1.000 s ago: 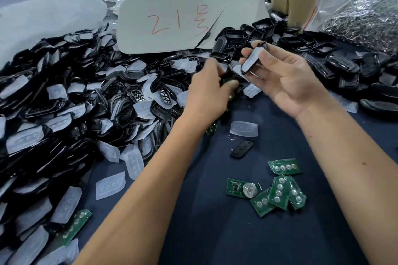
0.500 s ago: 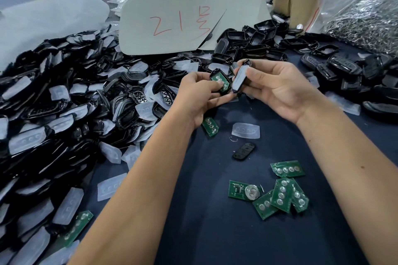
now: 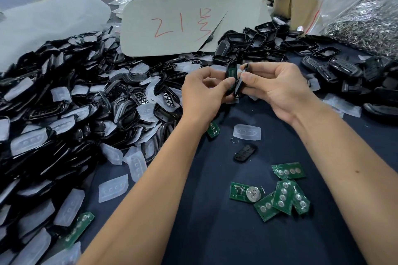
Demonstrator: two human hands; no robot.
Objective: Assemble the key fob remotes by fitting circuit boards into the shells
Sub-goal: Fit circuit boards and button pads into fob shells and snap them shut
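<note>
**Two shell halves held face to face above a crowded bench**

The left hand [image 3: 204,94] pinches a black shell half [image 3: 230,75] that shows green inside, so a circuit board sits in it. The right hand [image 3: 277,90] pinches a second black shell half [image 3: 240,83], thumb on top and fingers curled beneath. The two halves stand on edge, touching or nearly so, just above the dark blue table cloth [image 3: 215,232].

To the left, a large heap of black frames and clear rubber pads [image 3: 64,125] crowds up to the left forearm. Behind the hands, a grey card with red writing [image 3: 183,26] lies propped on the heap, with a smaller cluster of open black shells [image 3: 258,45] beside it. To the right lie finished black fobs [image 3: 344,69], and beyond them a clear bag of metal rings [image 3: 366,21] and a cardboard box [image 3: 301,4].

Between the forearms I count one clear pad [image 3: 247,132], one small black button pad [image 3: 245,153] and one green board [image 3: 213,129] partly hidden under the left wrist. Nearer the camera lie five more green boards [image 3: 282,196] in a loose group, three of them overlapping, one carrying a round coin cell [image 3: 253,193]. One further board [image 3: 79,229] lies at the heap's near edge, and two clear pads [image 3: 113,188] lie loose beside the left forearm.
</note>
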